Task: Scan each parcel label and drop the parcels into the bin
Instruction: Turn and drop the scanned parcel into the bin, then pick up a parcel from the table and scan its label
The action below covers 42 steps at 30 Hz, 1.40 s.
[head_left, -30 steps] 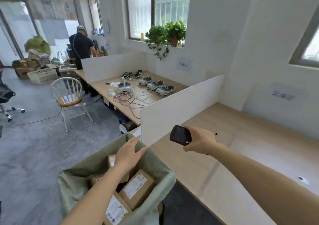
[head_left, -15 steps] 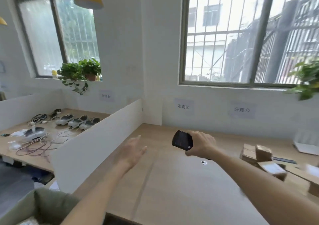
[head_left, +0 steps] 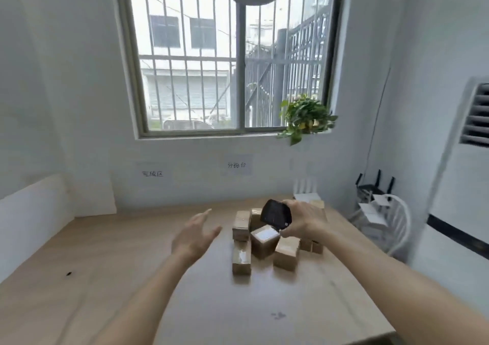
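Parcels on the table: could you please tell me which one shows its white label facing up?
The middle parcel, directly below the scanner held in the right hand; the others show plain brown cardboard.

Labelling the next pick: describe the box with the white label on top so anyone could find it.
On the wooden table under the window sits a cluster of small brown boxes. The target box stands mid-cluster, just below the black scanner in the right hand. Only it shows a bright white label on top.
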{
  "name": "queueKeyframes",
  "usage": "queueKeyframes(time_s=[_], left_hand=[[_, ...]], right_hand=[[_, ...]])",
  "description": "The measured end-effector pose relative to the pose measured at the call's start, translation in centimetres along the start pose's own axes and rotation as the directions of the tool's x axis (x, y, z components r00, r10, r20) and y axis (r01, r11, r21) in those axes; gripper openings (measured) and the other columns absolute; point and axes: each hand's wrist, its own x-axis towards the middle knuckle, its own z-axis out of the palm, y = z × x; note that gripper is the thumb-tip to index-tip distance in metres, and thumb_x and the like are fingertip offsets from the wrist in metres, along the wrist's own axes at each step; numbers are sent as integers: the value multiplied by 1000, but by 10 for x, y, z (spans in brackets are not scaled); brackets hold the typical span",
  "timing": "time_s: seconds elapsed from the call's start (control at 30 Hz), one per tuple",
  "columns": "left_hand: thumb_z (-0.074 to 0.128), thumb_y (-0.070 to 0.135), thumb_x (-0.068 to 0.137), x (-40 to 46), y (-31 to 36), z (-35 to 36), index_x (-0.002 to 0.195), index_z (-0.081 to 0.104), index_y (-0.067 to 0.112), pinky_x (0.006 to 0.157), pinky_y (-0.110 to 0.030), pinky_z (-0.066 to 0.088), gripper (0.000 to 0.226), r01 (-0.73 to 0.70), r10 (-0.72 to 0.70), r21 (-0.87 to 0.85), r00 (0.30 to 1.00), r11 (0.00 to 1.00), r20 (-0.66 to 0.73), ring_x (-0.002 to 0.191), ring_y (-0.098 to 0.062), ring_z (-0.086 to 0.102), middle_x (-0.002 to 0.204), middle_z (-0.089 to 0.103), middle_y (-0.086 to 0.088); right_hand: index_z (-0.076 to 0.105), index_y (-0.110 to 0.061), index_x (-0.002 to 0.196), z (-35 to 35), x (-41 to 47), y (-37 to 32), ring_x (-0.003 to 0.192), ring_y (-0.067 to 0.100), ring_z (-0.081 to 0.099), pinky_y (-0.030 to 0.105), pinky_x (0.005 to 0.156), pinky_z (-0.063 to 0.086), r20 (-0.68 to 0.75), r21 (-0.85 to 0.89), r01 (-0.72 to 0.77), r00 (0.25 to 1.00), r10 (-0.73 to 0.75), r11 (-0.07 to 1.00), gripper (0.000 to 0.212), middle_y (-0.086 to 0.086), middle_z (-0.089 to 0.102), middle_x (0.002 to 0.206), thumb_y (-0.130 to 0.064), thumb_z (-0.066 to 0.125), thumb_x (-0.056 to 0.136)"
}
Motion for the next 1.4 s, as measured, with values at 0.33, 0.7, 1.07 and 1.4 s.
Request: queueKeyframes(time_s=[0.33, 0.7, 1.07, 1.4], left_hand=[[54, 57, 93, 59, 154, 127, 152, 35, 33, 103, -34, 38, 67, -171, 174, -29, 971, 985, 163, 139, -18, 40, 154, 40, 5], [50, 59, 95, 179, 242, 257, 153, 33, 33, 105, -37, 40, 65, -260, 284, -123, 920, 958, 271, 141, -16, 39, 158, 35, 6], [50, 64, 92, 353, 278, 341, 153, 32, 35, 109, -40, 41, 71, -282, 311, -137, 903, 950, 295, 142, -16, 37, 157, 36, 8], [46, 63, 95, 455, 289, 401, 155, 29, 32, 110, -37, 38, 70, -261, 268, -63, 921, 963, 284, 145, -17, 33, 159, 35, 4]], right_hand=[[58, -35, 122, -26, -37, 198, 104, 21, 66, 28, 72, 39, -36, 38, -325, 945, 326, 945, 60, -7, 69, 110, -41, 78, 67], [56, -38, 118, -17, 28, 335, 93, 20, 65, 28, 62, 39, -19, 1, -501, 865, 501, 865, 62, -12, 67, 102, -45, 74, 59], [56, -34, 116, -3, 196, 425, 93, 21, 62, 30, 68, 43, -10, -2, -477, 879, 477, 879, 60, -8, 65, 102, -47, 72, 60], [57, -33, 120, 28, 308, 484, 105, 24, 65, 33, 77, 50, 26, 21, -441, 898, 440, 897, 62, -6, 67, 109, -47, 76, 63]])
